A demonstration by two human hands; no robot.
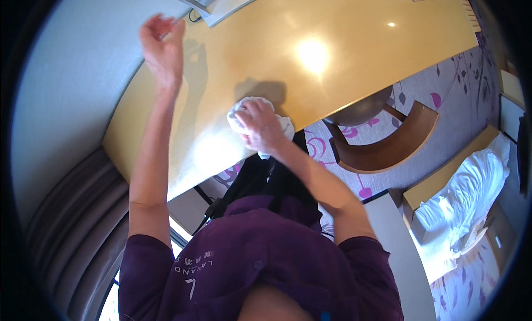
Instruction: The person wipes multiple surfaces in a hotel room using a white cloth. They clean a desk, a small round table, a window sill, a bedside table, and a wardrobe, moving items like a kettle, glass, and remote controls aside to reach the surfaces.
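Observation:
My right hand (pixel 264 128) grips a bunched white cloth (pixel 241 109) at the near edge of a light wood-coloured desk (pixel 357 42). Part of the cloth hangs toward my body. My left hand (pixel 162 51) is raised above the desk's left side, close to the wall. It is slightly blurred, with curled fingers apart from the thumb, and I see nothing in it. A shadow of that hand falls on the desk beside it.
A grey metal stand (pixel 235 5) with a black cable sits at the desk's far left. A curved brown wooden chair (pixel 386 150) stands at the desk's right edge. White bedding (pixel 465 196) lies farther right. Pale wall (pixel 79 80) and dark ribbed upholstery (pixel 79 209) border the left.

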